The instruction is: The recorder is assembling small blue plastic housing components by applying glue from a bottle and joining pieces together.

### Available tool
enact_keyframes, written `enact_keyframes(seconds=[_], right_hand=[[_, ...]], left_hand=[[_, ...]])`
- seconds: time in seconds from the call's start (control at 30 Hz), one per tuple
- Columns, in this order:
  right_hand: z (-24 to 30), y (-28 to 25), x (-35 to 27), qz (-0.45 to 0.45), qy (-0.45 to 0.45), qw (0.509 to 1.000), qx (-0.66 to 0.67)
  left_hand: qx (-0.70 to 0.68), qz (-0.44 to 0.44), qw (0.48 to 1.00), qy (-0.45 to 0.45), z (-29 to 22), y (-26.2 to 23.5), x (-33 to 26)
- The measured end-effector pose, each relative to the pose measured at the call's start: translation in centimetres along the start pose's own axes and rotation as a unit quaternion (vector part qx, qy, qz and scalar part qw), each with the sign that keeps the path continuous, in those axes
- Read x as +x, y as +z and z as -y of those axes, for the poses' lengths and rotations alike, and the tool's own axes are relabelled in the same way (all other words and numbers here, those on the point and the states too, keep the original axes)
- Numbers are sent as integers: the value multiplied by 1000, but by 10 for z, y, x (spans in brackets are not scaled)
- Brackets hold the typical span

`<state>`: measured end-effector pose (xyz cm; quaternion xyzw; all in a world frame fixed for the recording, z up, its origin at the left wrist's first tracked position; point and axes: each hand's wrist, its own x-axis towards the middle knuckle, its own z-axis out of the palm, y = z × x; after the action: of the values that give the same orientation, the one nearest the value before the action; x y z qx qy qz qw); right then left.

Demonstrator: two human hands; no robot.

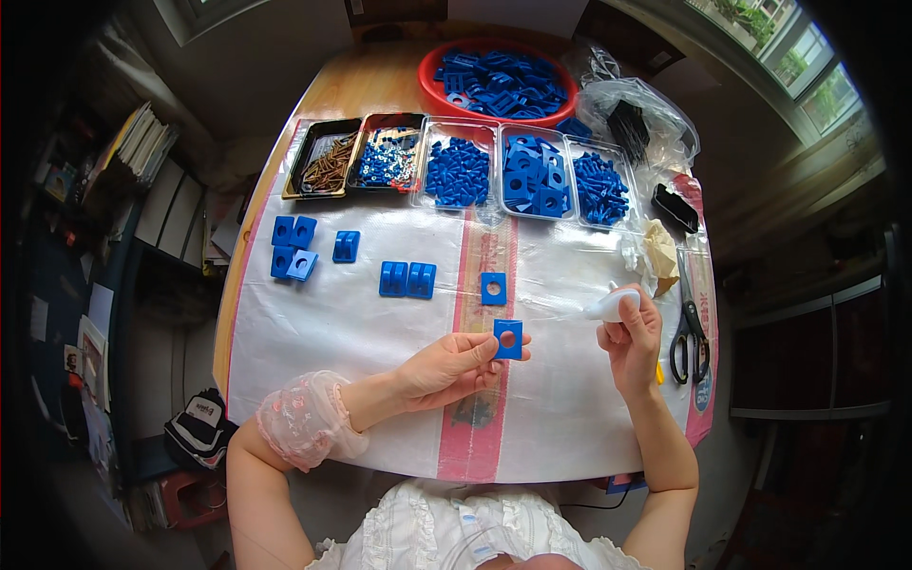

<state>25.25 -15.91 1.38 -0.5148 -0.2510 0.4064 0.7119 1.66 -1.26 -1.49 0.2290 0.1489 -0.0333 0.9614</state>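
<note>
My left hand (454,369) pinches a square blue plastic piece (507,325) with a round hole through its middle. In my right hand (635,340) is a small white squeeze bottle (616,307), tilted so that its narrow tip points left, apart from the held piece. Just beyond my left hand, a similar blue square piece (493,278) lies on the covered table. Farther left, two ridged blue pieces (408,279) sit side by side. Another ridged piece (346,247) stands alone, and several holed pieces (283,228) form a group at the left.
A row of trays runs across the back, holding brown screws (329,163), small metal-and-blue parts (388,157) and blue plastic parts (458,173). Behind them stands a red basin (429,87) heaped with blue pieces. Black-handled scissors (688,332) and crumpled paper (659,255) lie at right.
</note>
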Motion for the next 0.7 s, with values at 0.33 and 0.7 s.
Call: enact_keyframes(seconds=[0.33,0.7], right_hand=[[3,10,0,-19,-5,999,-25],[1,1,0,-4,6,1000,-3]], left_hand=[[8,2,1000,1,-1,0,0],[15,0,1000,-1,-2,0,0]])
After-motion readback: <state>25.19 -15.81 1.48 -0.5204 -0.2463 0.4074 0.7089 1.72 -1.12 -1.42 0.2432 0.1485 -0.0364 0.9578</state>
